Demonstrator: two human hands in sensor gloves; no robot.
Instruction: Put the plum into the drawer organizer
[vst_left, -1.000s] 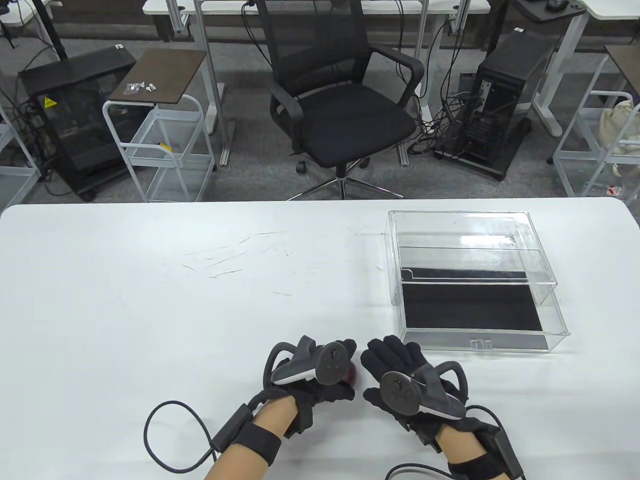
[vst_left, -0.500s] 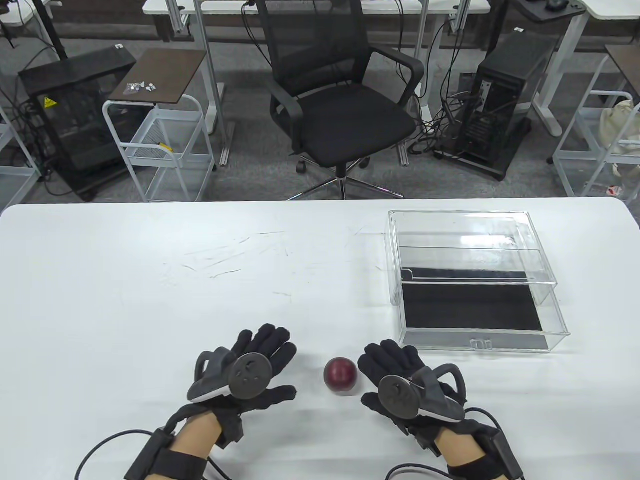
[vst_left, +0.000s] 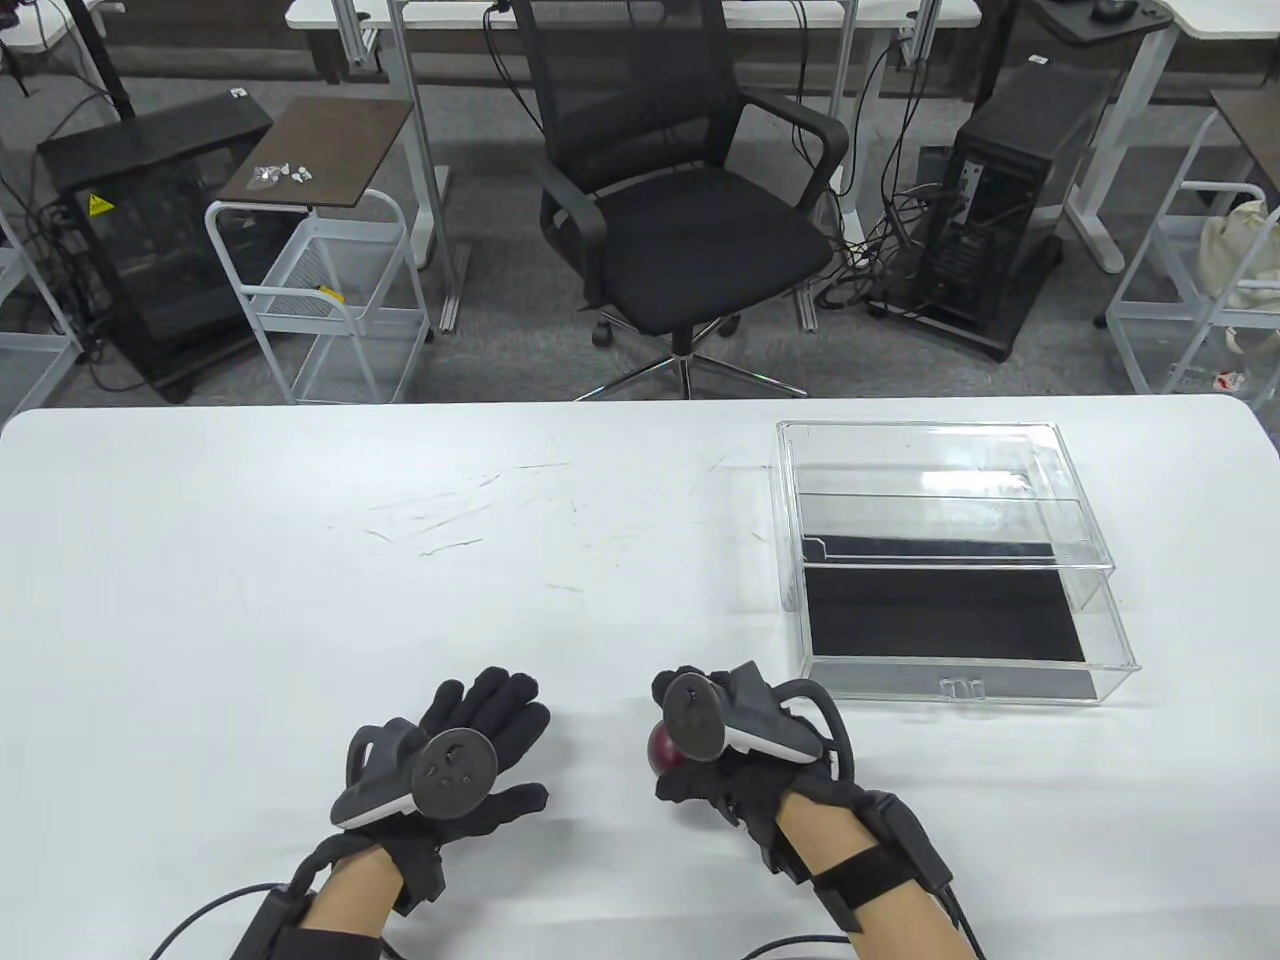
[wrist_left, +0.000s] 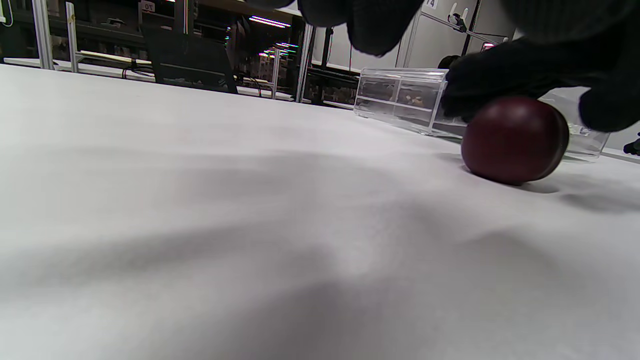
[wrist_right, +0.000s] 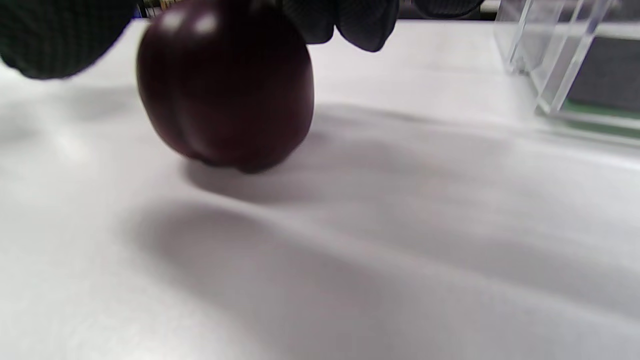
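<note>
The right hand (vst_left: 735, 765) is now sitting over the round dark-red plum (vst_left: 662, 748) on the white counter (vst_left: 300, 560), where half a second ago it was lying flat just to the plum's right. In the right wrist view its gloved fingers (wrist_right: 360, 22) are curling down over the top of the plum (wrist_right: 225, 82), which is resting on the counter with its shadow under it; the grip is closing around the fruit, though whether it is actually clamping it I cannot tell. The left wrist view is showing the same thing from the side: dark fingertips (wrist_left: 480, 87) touching the plum (wrist_left: 512, 140) from above.

The left hand (vst_left: 455, 755) is sliding back and leftward compared with the earlier frame, lying flat on the counter with fingers spread, holding nothing, well apart from the plum.

The clear acrylic drawer organizer (vst_left: 950, 555) is sitting at the right of the counter in the same spot as before, its drawer (vst_left: 965, 685) pulled out toward the person. Only a black liner mat (vst_left: 940, 615) is lying inside it. The plum is near the drawer's front left corner, outside it.
</note>
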